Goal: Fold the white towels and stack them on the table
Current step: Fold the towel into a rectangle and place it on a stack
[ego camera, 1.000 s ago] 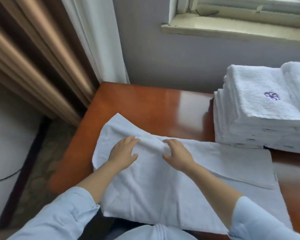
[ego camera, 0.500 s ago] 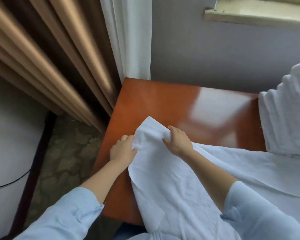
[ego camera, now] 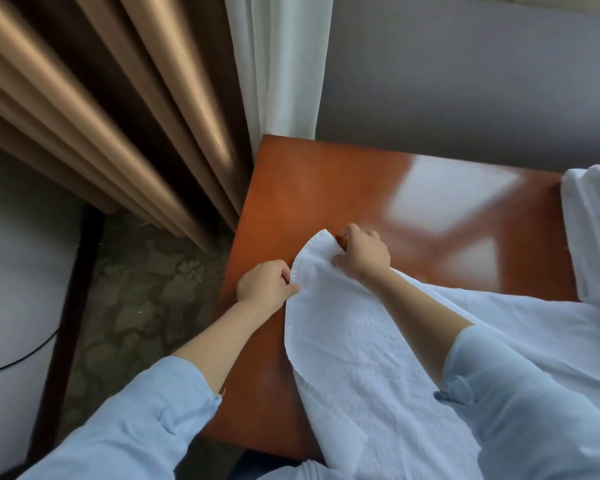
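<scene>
1. The left hand (ego camera: 265,284) is curled closed, pinching the left edge of the white towel (ego camera: 343,341) between thumb and fingers, just short of the towel's far corner.
2. The right hand (ego camera: 362,256) sits a little farther up the table. Its fingers are bent over the same end of the towel and grip the cloth right beside the rounded corner.
3. The strip of towel between the two hands curves in an arc and looks raised slightly off the wood. I cannot tell how far it is lifted.
4. From the hands the towel runs back toward the person. It spreads across the near right part of the table (ego camera: 326,188), passes under the right forearm and hangs over the near edge.
5. Both arms wear light blue sleeves pushed up the forearm, the left sleeve (ego camera: 136,427) and the right sleeve (ego camera: 534,410).
6. The table is glossy reddish-brown wood, and a pale reflection shines on its bare far half.
7. A stack of folded towels (ego camera: 593,237) stands at the table's right end, cut off by the edge of view and well apart from both hands.
8. Behind the table is a grey wall (ego camera: 465,81).
9. A white sheer curtain (ego camera: 278,64) hangs by the table's far left corner, with heavy bronze drapes (ego camera: 101,98) beside it.
10. Left of the table lies a patterned carpet (ego camera: 142,289).
</scene>
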Action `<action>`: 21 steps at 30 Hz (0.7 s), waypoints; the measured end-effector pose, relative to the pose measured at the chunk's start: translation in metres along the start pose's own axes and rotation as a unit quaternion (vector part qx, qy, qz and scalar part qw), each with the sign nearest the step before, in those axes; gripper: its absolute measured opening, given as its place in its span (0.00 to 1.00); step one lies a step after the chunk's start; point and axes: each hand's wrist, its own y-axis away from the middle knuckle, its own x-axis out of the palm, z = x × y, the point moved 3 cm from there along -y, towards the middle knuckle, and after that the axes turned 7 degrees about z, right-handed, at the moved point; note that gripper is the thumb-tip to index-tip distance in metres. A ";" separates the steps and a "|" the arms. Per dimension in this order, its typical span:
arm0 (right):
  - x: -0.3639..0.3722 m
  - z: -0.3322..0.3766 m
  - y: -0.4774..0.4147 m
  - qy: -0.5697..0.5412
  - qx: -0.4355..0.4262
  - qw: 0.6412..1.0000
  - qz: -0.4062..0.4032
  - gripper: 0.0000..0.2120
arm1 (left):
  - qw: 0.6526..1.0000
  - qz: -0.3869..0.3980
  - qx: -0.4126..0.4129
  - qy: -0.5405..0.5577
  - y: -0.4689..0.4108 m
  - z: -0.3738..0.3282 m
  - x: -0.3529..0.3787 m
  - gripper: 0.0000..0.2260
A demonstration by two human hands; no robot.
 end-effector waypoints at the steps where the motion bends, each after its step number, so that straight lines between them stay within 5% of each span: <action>1: 0.000 0.001 -0.001 0.006 0.002 1.000 0.008 0.09 | 1.000 0.001 0.007 0.006 -0.001 0.002 0.000 0.08; 9: -0.027 0.008 0.025 -0.077 -0.108 0.988 -0.078 0.06 | 0.998 0.047 0.010 0.034 -0.018 0.006 -0.015 0.06; 15: -0.022 0.011 0.064 -0.095 -0.170 0.980 0.039 0.15 | 0.995 0.038 -0.013 0.095 -0.028 -0.001 -0.031 0.06; 21: 0.025 0.005 0.080 -0.067 -0.156 0.978 0.117 0.06 | 0.992 0.009 -0.016 0.127 -0.018 0.006 -0.026 0.07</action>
